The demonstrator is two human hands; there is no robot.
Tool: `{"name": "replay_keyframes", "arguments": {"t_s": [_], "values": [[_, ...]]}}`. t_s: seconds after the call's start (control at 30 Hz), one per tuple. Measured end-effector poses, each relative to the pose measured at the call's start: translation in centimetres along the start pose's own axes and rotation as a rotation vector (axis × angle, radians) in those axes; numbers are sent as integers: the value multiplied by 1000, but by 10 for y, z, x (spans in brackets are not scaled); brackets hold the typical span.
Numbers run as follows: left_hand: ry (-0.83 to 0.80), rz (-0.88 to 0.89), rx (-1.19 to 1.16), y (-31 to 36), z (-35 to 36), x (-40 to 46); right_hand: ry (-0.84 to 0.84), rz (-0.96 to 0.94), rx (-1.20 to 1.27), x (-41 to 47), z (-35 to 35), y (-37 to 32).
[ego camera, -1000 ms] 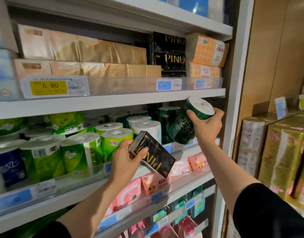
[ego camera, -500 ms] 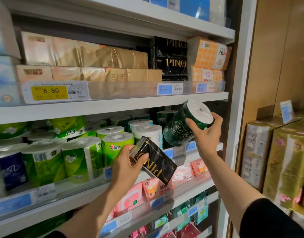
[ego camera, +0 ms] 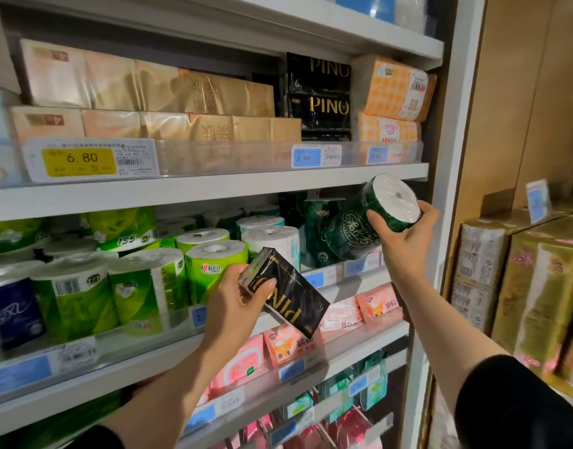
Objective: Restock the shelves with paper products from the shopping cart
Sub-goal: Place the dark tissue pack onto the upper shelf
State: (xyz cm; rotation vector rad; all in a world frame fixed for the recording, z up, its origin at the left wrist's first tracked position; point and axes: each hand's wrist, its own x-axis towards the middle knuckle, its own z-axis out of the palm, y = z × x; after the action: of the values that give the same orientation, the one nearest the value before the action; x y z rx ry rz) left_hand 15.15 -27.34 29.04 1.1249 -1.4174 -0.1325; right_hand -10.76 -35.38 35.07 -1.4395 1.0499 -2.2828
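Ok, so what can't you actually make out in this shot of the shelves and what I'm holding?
- Shopping cart: nowhere in the head view.
- Small print on the yellow 6.80 price tag: too blurred to read.
- Far end of the dark green roll in the right hand: turned away.
- Back of the black PINO pack: the left hand hides one end.
- Stock depth behind front rolls: hidden.

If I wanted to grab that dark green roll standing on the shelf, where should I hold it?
Probably around its round side, near the top, coming from the front. The standing dark green roll is upright, with the shelf edge close above it, so reaching from above looks cramped. The right hand wraps its matching held roll around the side the same way.
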Motion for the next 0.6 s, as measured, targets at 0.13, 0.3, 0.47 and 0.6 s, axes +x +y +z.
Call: {"name": "replay_keyframes", "arguments": {"t_s": [0.13, 0.3, 0.47, 0.6], "values": [[1, -1, -29, 0, 4, -2, -3, -8, -46, -9, 2, 3], [-83, -72, -58, -10, 13, -12, 58, -65, -153, -9, 0, -2], [-91, -83, -55, -6, 13, -12, 142, -67, -102, -18, -4, -12], [-91, -82, -96, -5, 12, -9, 116, -21, -3, -31, 7, -15]]}}
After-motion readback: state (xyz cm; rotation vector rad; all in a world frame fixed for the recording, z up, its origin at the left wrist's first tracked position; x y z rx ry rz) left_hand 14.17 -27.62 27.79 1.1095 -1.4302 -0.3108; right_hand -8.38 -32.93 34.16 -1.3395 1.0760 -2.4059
